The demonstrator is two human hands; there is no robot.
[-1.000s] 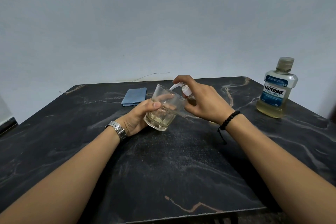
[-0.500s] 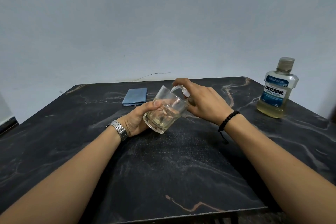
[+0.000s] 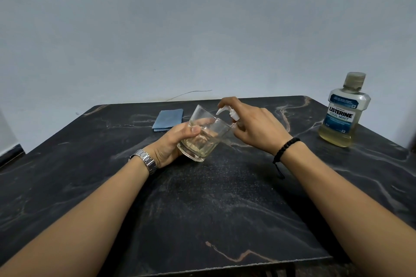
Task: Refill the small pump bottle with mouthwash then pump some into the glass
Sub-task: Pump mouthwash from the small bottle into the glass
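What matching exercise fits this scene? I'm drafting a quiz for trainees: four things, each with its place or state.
Things:
1. glass
2. pump bottle
3. mouthwash bottle
4. blue cloth

Places or states:
A. folded, lying on the table behind the glass
B. upright and capped at the table's right edge
C. tilted, gripped by the left hand
D. held by the right hand, nozzle over the glass rim

Pairs: 1-C, 2-D, 3-B, 4-A

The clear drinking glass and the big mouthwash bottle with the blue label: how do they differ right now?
The clear drinking glass is tilted and gripped by the left hand; the big mouthwash bottle with the blue label stands upright, untouched, at the dark marble table's right edge. The glass is open-topped; the bottle is capped. The glass is the smaller. Both are see-through and hold pale yellowish liquid.
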